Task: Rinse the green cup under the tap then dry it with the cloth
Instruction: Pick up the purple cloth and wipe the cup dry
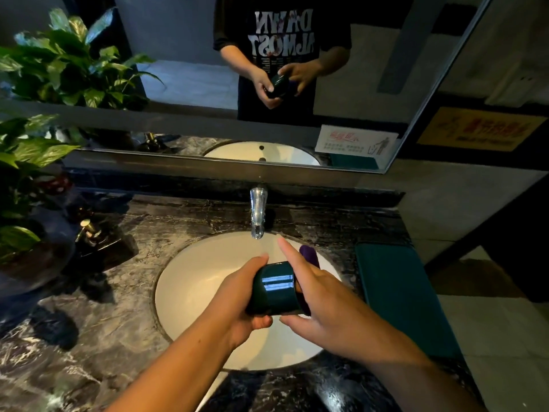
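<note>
Head view: at the centre of the frame the left hand [237, 295] wraps its fingers round the green cup [274, 289], held on its side over the white sink basin [190, 281], below the chrome tap [257, 215]. The right hand [323, 295] lies against the cup's right end, index finger and thumb straight, with a purple cloth [309, 253] beneath it. Whether its other fingers curl round the cloth cannot be told.
</note>
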